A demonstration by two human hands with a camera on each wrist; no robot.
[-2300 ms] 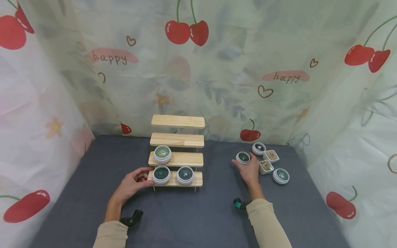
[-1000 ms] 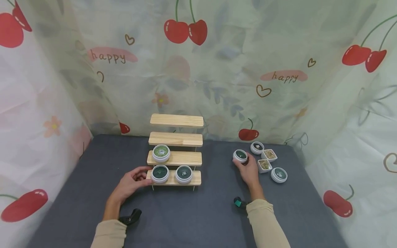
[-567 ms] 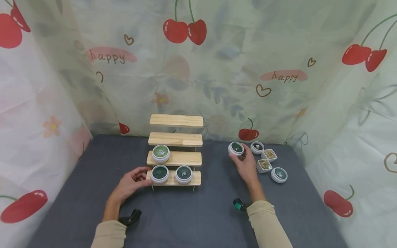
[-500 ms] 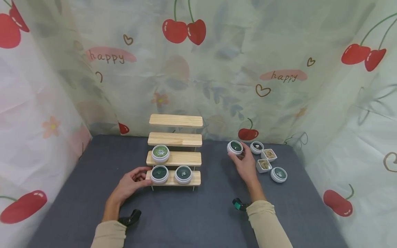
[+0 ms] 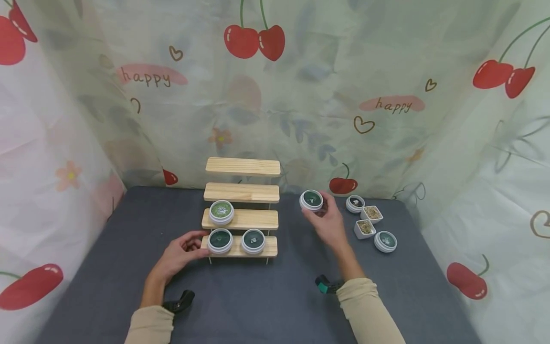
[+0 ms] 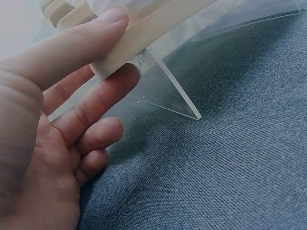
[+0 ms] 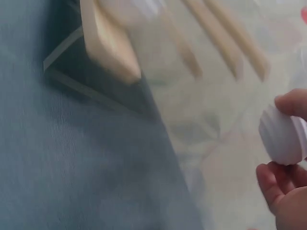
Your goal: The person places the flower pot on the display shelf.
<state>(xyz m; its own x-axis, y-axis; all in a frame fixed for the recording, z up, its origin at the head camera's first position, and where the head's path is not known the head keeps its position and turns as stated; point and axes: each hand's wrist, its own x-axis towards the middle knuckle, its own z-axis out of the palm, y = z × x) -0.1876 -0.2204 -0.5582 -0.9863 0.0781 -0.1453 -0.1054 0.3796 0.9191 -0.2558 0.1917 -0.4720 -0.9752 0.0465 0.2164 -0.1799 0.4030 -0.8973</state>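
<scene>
A stepped display stand with wooden shelves (image 5: 240,220) stands at the table's middle back. My left hand (image 5: 180,253) pinches the left end of its lowest shelf (image 6: 158,31), thumb on top and a finger underneath. Two white round jars with dark green contents sit on that shelf, a left jar (image 5: 220,241) and a right jar (image 5: 253,241). One shelf up is a jar with lighter green contents (image 5: 221,212). My right hand (image 5: 328,222) holds another white jar (image 5: 311,200) between thumb and fingers, right of the stand; its ribbed side (image 7: 280,136) shows in the right wrist view.
At the back right stand a white jar with dark contents (image 5: 354,204), two small square dishes of grainy bits, a rear dish (image 5: 372,214) and a front dish (image 5: 364,229), and a green-topped jar (image 5: 385,241). A printed curtain (image 5: 301,95) hangs behind the table (image 5: 258,301).
My right hand has lifted its jar away from the group at the right and carried it left toward the stand. My left hand keeps its grip on the lowest shelf.
</scene>
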